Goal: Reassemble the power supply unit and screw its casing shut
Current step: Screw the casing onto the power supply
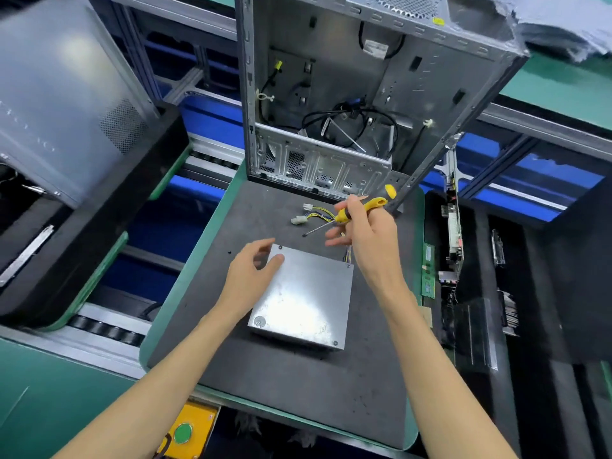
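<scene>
- The power supply unit lies flat on the dark mat, near the middle of it, shiny lid upward.
- Small screws sit at three lid corners; at the near-left corner there is a round mark that may be a sticker rather than a screw.
- The left hand rests at the unit's far-left corner, thumb tip on the lid, fingers loosely curved and gripping nothing.
- The right hand hovers beyond the unit's far-right corner and grips a yellow-and-black screwdriver, its shaft slanting down to the left with the tip above the mat.
- A bundle of yellow and black wires with white plugs lies on the mat, far of the unit.
- An opened computer case stands at the mat's far edge.
</scene>
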`<state>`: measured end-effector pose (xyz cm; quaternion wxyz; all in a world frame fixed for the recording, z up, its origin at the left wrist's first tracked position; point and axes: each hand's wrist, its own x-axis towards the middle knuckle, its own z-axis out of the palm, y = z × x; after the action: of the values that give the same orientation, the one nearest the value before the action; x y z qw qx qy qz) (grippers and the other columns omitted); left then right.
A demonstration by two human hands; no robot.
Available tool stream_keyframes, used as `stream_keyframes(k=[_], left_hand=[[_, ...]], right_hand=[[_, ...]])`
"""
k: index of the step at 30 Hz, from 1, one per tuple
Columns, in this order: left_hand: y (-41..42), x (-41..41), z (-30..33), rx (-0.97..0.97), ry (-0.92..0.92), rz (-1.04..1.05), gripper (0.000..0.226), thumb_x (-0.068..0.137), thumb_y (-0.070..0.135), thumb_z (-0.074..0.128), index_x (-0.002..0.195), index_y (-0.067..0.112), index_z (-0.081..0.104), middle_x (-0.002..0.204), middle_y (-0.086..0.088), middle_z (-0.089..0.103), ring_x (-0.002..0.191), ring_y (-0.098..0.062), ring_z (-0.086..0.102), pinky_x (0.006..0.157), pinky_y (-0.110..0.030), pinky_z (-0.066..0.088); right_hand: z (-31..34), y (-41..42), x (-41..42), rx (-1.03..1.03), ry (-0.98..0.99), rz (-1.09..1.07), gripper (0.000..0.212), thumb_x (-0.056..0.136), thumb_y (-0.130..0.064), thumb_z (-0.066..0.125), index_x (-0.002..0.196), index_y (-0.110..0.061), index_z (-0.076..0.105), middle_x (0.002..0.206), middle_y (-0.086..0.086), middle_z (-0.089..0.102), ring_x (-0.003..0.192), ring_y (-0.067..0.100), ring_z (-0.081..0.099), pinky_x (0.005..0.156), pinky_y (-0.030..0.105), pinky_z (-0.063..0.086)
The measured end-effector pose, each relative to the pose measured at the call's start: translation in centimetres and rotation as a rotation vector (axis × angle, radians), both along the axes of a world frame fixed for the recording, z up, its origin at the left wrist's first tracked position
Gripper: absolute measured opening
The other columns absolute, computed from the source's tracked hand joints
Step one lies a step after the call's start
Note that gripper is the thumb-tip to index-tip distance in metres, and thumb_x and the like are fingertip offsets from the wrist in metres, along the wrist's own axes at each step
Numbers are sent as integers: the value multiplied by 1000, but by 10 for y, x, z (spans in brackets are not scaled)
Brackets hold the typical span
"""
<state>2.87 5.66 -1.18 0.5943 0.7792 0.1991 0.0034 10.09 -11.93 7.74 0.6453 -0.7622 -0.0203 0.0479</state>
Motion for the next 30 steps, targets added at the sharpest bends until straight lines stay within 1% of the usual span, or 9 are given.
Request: stream_keyframes(k=[2,4,7,9,13,16,25,28,30], left_hand=[[0,-3,-3,-96,8,24,36,97,22,67,133,19,63,125,6,66,110,0,61,94,-17,49],[0,-3,-5,-131,-2,34,37,98,22,66,134,17,63,125,4,67,112,-5,63,95,-20,49],[-1,-5,-5,-115,-23,37,36,99,20,64,135,15,62,128,3,64,113,-8,62,92,-13,48],[-3,-5,-6,-108,-35,36,36,99,19,64,135,14,62,128,3,63,113,-8,61,87,-7,46],[-3,-5,-7,-105,-44,40,36,100,19,63,135,13,61,128,3,62,114,-7,60,86,-3,45],[-3,-5,-8,-102,-45,36,37,100,20,63,136,13,61,128,3,62,115,-8,60,87,-4,46],[-1,-4,-10,-100,-47,34,36,99,21,64,135,15,62,128,3,62,113,-7,62,89,-12,49],[-1,-4,-10,-121,-47,38,35,98,22,65,132,16,63,126,4,63,108,0,63,84,-8,49],[-1,-4,-10,-132,-48,41,34,97,23,66,131,17,64,125,5,65,105,6,63,79,-5,48]], right_hand=[[-6,16,0,7,32,45,32,107,-31,49,90,-13,68,67,-8,70,70,25,74,67,40,64],[-13,25,-2,-19,55,78,32,108,-31,49,93,-10,68,74,-8,73,75,26,76,70,37,64],[-23,31,-5,-56,70,98,33,108,-31,49,93,-9,68,83,2,75,75,25,77,71,35,64],[-26,33,-6,-84,77,98,34,109,-32,48,95,-9,69,88,10,75,75,23,77,74,37,64],[-29,35,-5,-115,71,102,34,109,-33,47,97,-8,68,96,10,75,75,23,77,79,43,64],[-29,34,-5,-100,54,96,31,109,-31,48,94,-12,67,95,15,74,74,24,77,79,46,63],[-28,37,-3,-129,4,138,26,107,-31,51,91,-17,66,96,13,74,73,22,77,81,53,62],[-22,36,2,-299,-125,246,24,104,-34,56,92,-16,67,86,5,75,73,15,75,83,52,59],[-17,37,5,-448,-240,310,26,102,-36,62,92,-13,68,75,3,72,73,19,74,79,51,57]])
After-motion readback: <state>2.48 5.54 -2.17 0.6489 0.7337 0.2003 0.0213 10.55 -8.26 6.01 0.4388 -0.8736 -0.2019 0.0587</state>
